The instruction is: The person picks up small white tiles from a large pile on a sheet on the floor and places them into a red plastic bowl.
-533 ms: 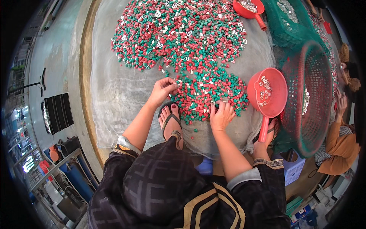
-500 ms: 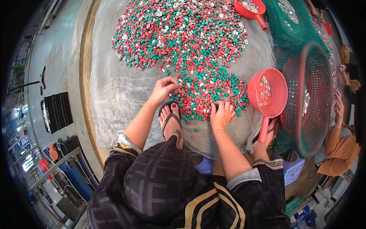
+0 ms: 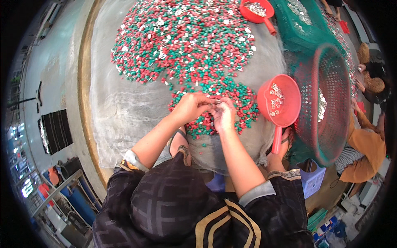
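Observation:
My left hand (image 3: 191,109) and my right hand (image 3: 224,116) meet fingertip to fingertip above a small spread of red, green and white cone-shaped pebbles (image 3: 245,94). Both are closed in a pinch. A tiny greyish bit shows between the fingertips, too small to name. Beyond lies a much larger heap of the same pebbles (image 3: 182,37), with pale metal buckle-like pieces (image 3: 162,53) scattered through it. Right of my hands rests a red dipper (image 3: 285,118), its bowl holding several such metal pieces.
A second red dipper (image 3: 264,17) with metal pieces lies at the far right of the heap. A tilted red basket (image 3: 316,138) and green netting (image 3: 285,25) stand along the right side. Beyond them sits a person in an orange top (image 3: 364,159). A blue stool (image 3: 313,180) is below.
My hands were apart, each at its own side of the small spread. They have come together over its middle. The whole view has shifted slightly.

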Demonstrator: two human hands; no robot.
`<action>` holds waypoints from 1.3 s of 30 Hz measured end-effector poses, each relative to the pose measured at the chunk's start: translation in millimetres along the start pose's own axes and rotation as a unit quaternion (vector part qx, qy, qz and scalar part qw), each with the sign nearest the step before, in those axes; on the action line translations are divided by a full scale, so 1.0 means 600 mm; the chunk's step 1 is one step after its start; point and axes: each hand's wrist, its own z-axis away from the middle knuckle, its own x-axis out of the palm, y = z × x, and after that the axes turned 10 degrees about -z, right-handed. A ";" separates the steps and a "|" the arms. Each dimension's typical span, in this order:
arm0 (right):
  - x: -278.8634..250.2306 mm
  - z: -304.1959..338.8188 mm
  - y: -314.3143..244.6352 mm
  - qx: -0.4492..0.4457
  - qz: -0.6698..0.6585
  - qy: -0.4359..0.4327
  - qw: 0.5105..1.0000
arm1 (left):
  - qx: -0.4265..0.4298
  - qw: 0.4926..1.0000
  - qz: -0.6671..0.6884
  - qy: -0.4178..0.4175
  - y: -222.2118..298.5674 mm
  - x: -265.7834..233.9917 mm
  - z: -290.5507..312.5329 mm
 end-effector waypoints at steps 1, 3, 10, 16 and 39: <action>0.002 -0.002 0.001 0.007 0.007 0.016 1.000 | 0.033 0.999 -0.032 0.004 0.003 -0.002 0.000; 0.000 0.002 -0.011 0.034 -0.013 0.012 0.999 | 0.082 0.994 -0.066 0.008 0.009 0.004 0.002; 0.019 -0.010 -0.052 -0.004 0.016 0.127 0.992 | 0.066 0.996 0.008 0.059 0.019 0.008 0.005; 0.050 -0.038 -0.229 -0.510 0.334 0.235 0.757 | -0.175 0.972 -0.132 0.089 -0.062 -0.013 0.035; -0.028 0.056 0.018 -0.254 0.783 -0.393 0.410 | -0.198 0.964 -0.158 0.086 -0.153 0.001 0.064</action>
